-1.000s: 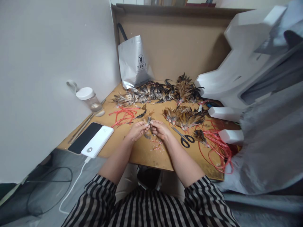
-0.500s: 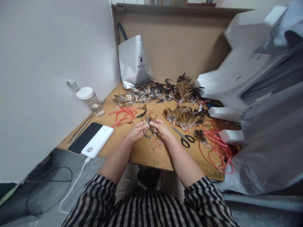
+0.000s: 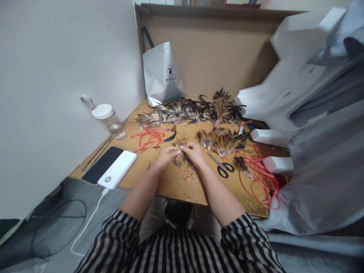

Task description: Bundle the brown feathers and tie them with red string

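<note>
Near the front middle of the table, my left hand [image 3: 167, 156] and my right hand [image 3: 194, 153] meet fingertip to fingertip. My right hand pinches a small dark feather [image 3: 184, 156]. The left fingers are closed too, but what they pinch is too small to make out. Loose brown feathers [image 3: 182, 141] lie just behind the fingertips, and red scraps [image 3: 189, 174] lie in front of them. A bunch of brown feathers [image 3: 223, 140] rests beyond my right hand. Black-handled scissors [image 3: 223, 167] lie to its right.
Red strips [image 3: 260, 176] lie at the right, others [image 3: 148, 139] at the left. A long feather pile [image 3: 182, 110] spans the back, beside a silver bag [image 3: 161, 76]. A lidded jar [image 3: 110, 120], a phone [image 3: 102, 165] and a white power bank [image 3: 117, 170] sit left.
The feather between my fingertips has shifted slightly and now hangs on my right hand's side. The left fingers have turned a little. Nothing else has visibly moved.
</note>
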Motion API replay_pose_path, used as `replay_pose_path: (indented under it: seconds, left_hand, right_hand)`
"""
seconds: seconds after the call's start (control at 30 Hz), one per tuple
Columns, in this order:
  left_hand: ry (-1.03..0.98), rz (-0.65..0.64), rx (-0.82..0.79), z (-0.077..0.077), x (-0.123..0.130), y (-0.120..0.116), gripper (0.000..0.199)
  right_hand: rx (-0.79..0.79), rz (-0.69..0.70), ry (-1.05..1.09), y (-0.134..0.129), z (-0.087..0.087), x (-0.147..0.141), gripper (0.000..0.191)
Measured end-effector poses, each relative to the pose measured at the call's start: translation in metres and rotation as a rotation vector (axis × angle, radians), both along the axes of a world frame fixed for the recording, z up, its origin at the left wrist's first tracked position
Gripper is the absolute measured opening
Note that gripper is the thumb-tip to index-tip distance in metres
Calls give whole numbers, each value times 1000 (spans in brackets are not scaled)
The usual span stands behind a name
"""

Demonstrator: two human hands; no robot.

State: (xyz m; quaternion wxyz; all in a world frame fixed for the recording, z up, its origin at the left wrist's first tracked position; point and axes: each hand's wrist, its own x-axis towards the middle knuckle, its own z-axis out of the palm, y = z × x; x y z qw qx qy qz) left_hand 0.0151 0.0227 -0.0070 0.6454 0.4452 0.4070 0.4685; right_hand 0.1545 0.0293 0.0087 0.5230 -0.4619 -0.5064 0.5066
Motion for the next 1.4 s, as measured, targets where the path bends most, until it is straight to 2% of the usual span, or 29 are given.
replay_pose_path:
  seconds: [0.2, 0.4, 0.5, 0.67, 0.77, 1.07, 1.27, 1.4]
  left_hand:
    - [65, -42, 47, -1, 0, 0, 21]
    - [-146, 7, -63, 4, -4, -1, 19]
    - [-270, 71, -87, 6, -8, 2, 16]
    - [-330, 110, -63, 4, -11, 6, 13]
    - [-343, 128, -42, 2, -11, 6, 14]
    - [-301, 117, 0, 2, -6, 4, 18]
    - [-322, 118, 42, 3, -6, 3, 19]
    - [-334, 114, 9, 2, -8, 3, 18]
  right_hand:
    - [1, -4, -73, -1, -2, -3, 32]
    - [70, -17, -37, 0, -2, -4, 25]
    - [209, -22, -162, -2, -2, -2, 22]
    - [531, 33, -503, -13, 7, -2, 15]
    - [618, 70, -585, -18, 12, -3, 15]
    - [670, 32, -728, -20, 12, -4, 16]
    - [664, -20, -638, -20, 9, -7, 15]
    - [619, -69, -600, -19, 8, -7, 12]
